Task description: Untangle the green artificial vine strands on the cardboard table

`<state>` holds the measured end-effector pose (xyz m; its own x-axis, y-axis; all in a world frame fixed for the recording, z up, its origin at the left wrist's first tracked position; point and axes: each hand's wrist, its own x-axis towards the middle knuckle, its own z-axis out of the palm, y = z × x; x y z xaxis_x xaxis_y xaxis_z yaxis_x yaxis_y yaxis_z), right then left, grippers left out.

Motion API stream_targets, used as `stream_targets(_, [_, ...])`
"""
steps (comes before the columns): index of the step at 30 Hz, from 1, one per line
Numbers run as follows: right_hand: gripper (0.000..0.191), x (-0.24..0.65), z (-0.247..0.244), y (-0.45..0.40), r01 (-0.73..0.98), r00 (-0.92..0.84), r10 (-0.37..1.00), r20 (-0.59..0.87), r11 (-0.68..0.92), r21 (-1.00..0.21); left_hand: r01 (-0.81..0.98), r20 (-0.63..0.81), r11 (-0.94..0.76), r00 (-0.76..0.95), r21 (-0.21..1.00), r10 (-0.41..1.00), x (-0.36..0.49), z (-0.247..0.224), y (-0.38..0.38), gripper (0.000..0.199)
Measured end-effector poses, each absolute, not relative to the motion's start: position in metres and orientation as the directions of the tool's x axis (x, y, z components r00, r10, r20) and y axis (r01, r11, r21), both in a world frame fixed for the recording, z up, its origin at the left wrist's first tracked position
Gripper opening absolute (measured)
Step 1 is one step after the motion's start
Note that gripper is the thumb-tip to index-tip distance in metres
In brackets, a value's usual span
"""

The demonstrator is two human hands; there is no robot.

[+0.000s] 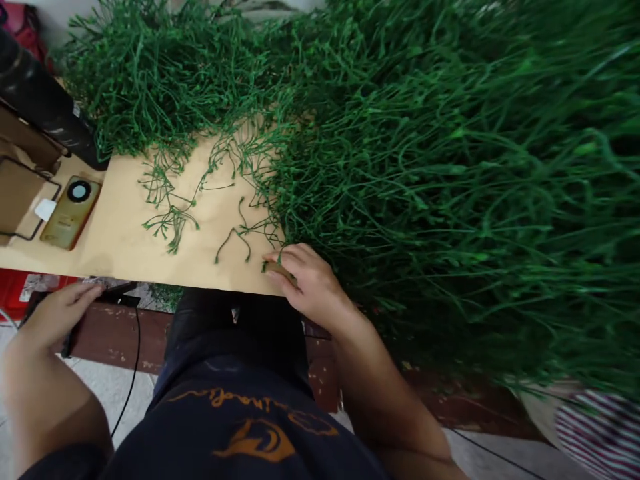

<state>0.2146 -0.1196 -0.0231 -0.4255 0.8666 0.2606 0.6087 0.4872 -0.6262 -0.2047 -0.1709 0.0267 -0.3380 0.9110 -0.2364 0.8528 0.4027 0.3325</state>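
Note:
My right hand (305, 280) is at the front edge of the tan work surface (200, 260), its thumb and fingers curled around a small green plant piece (265, 265). Beyond it lie loose branching green stems (173, 217) and a short forked stem (234, 233). My left hand (63, 310) is lower left, below the surface's front edge, fingers together near a dark thin object (120, 289) that I cannot make out. Whether the left fingers hold it is hidden. A big heap of green stems (425, 167) fills the right side and reaches across the back.
A gold phone (70, 213) lies at the left beside a cardboard box (23, 193). Behind them leans a black cylindrical object (45, 93). A red container (13, 293) sits below the surface at left. A black cable (135, 373) hangs down past a brown bench (117, 333).

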Motion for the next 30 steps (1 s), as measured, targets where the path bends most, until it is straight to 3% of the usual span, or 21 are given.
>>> stream_targets(2, [0.016, 0.213, -0.025, -0.12, 0.618, -0.425, 0.863, 0.272, 0.496, -0.61, 0.828, -0.169, 0.391, -0.353, 0.403, 0.92, -0.18, 0.045, -0.164, 0.027])
stream_targets(5, [0.018, 0.21, -0.025, -0.122, 0.636, -0.408, 0.871, 0.273, 0.486, -0.6, 0.802, 0.158, 0.087, -0.221, 0.591, 0.962, -0.138, 0.056, -0.141, 0.024])
stream_targets(6, [0.019, 0.209, -0.025, -0.124, 0.644, -0.401, 0.875, 0.273, 0.481, -0.595, 0.802, 0.247, -0.021, -0.159, 0.597, 0.956, -0.125, 0.054, -0.13, 0.026])
stream_targets(8, [0.021, 0.207, -0.024, -0.128, 0.664, -0.386, 0.881, 0.275, 0.472, -0.58, 0.833, 0.291, -0.115, -0.058, 0.542, 0.955, -0.102, 0.043, -0.105, 0.033])
stream_targets(14, [0.02, 0.211, -0.021, -0.145, 0.638, -0.349, 0.861, 0.37, 0.508, -0.579, 0.91, 0.121, -0.023, -0.03, 0.415, 0.992, -0.069, 0.0, -0.058, 0.06])
stream_targets(18, [0.016, 0.209, -0.014, -0.153, 0.634, -0.258, 0.838, 0.481, 0.523, -0.57, 0.842, 0.077, -0.01, -0.037, 0.539, 0.996, -0.068, -0.006, -0.061, 0.046])
stream_targets(21, [0.014, 0.195, -0.006, -0.153, 0.577, -0.235, 0.823, 0.517, 0.546, -0.607, 0.643, 0.013, 0.032, -0.065, 0.765, 0.998, -0.064, -0.002, -0.069, 0.033])
stream_targets(24, [0.018, 0.172, -0.002, -0.144, 0.494, -0.267, 0.834, 0.483, 0.549, -0.675, 0.319, -0.058, 0.06, -0.016, 0.946, 0.998, -0.051, 0.005, -0.078, 0.026])
stream_targets(27, [0.033, 0.15, -0.006, -0.13, 0.46, -0.27, 0.897, 0.351, 0.44, -0.771, 0.027, -0.109, 0.108, 0.053, 0.994, 0.993, -0.038, 0.012, -0.083, 0.027])
stream_targets(30, [0.046, 0.136, -0.014, -0.117, 0.394, -0.267, 0.938, 0.222, 0.317, -0.863, -0.219, -0.217, 0.219, 0.032, 0.951, 0.976, -0.029, 0.012, -0.083, 0.023])
